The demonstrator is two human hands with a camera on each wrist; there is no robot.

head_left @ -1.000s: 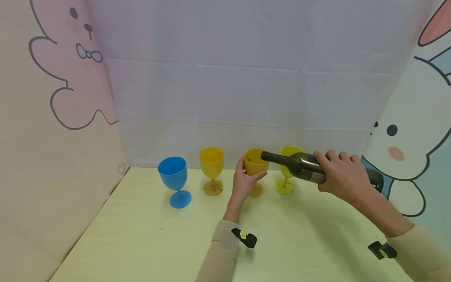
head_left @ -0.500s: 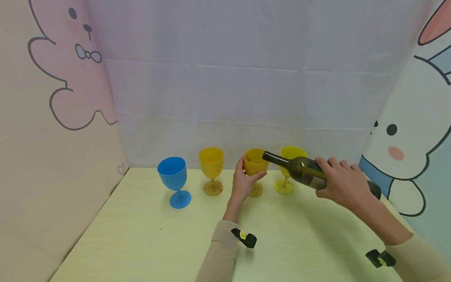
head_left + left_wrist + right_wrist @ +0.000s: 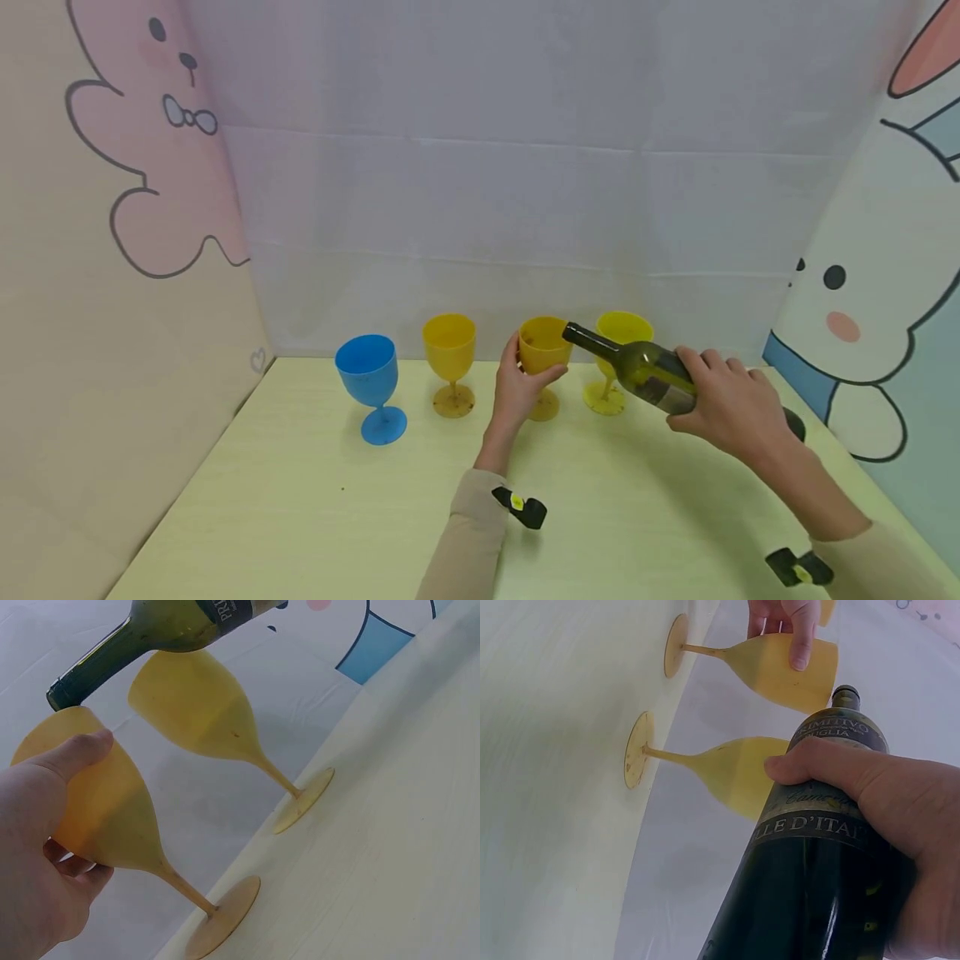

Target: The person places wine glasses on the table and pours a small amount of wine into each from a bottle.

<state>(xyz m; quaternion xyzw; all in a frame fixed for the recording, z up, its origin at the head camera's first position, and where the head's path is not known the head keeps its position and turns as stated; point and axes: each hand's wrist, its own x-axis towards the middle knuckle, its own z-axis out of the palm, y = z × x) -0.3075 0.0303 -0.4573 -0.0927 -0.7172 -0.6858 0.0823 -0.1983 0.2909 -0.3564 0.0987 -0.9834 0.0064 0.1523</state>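
Head view shows me the left hand point(image 3: 517, 392) with its fingers curled round the bowl of an amber goblet point(image 3: 546, 357), whose foot rests on the counter point(image 3: 375, 525). To its right, the right hand point(image 3: 738, 406) is closed round a green bottle point(image 3: 641, 367), neck pointing back toward the left hand. A lemon goblet point(image 3: 624, 328) stands between the two hands; a second amber goblet point(image 3: 452, 352) and a blue goblet point(image 3: 369, 375) stand to the left hand's left. I judge the step in hand as pouring, or lining up for it: the bottle's mouth is at the held rim, on the right hand's side; whether it touches I cannot tell, and I see no liquid. The bottle looks near level, so I reckon the next move calls for the left hand steadying the bowl while the right brings the mouth inward and raises the base.
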